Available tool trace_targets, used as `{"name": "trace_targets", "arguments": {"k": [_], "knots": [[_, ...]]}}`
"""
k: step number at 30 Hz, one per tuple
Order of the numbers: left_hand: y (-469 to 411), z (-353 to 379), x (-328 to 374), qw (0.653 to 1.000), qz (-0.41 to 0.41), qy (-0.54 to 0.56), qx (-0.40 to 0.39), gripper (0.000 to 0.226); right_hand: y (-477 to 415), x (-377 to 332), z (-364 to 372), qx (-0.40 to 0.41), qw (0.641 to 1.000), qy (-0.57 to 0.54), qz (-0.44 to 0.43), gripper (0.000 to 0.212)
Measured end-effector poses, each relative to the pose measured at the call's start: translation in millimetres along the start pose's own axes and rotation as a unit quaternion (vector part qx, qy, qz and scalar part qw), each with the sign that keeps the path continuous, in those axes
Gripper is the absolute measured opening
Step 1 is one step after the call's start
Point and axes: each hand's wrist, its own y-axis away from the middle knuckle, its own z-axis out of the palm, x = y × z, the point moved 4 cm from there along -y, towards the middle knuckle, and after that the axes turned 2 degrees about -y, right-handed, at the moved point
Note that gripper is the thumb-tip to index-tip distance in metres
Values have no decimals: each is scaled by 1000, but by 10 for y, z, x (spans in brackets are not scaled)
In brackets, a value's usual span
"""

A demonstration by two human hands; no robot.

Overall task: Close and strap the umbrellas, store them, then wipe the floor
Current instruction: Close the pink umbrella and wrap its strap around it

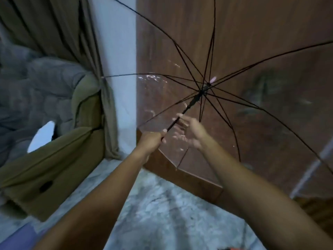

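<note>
A clear plastic umbrella (pixel 252 109) with thin black ribs is spread open in front of me, its pink tip pointing away toward a brown wooden door. My left hand (pixel 151 141) grips the low end of the black shaft (pixel 187 109). My right hand (pixel 191 133) is just right of the shaft, a little higher, fingers spread loosely with the fingertips at the shaft. Motion blur hides whether they hold it. The handle is hidden inside my left fist.
The brown wooden door (pixel 225 42) fills the back right. An olive sofa (pixel 59 152) with a grey blanket (pixel 36 91) stands at left, below an olive curtain (pixel 59 27). Grey marbled floor (pixel 162 213) lies underfoot. A white rail (pixel 310 170) leans at right.
</note>
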Motion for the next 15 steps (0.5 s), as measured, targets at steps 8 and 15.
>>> {"name": "trace_targets", "arguments": {"k": [8,15], "knots": [[867,600,558,964,113,-153,-185,43,1617,-723,-1243,181,948,-239,-110,17],[1806,1451,932,907,172,-212,-321,36,2855,-916,-2106,280,887,-315,-188,39]]}}
